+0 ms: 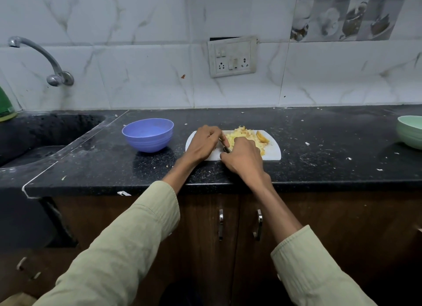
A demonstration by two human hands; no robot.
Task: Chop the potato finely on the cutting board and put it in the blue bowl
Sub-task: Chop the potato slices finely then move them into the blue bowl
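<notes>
The loose, wet potato pile [245,139] is best scooped underneath; right hand [243,156] clamped on the knife [226,148], left hand's [203,143] grip curled at the blade, closure unclear.

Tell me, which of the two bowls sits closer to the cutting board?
The blue bowl, just left of the cutting board. The green bowl sits far off at the counter's right edge.

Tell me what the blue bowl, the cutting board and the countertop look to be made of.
Blue bowl: likely plastic, matte, with an even colour and moulded ridges round its wall. Cutting board: probably thin white plastic, smooth, with rounded corners. Countertop: looks like polished black granite, speckled, with a faint sheen; it could be another stone.
</notes>
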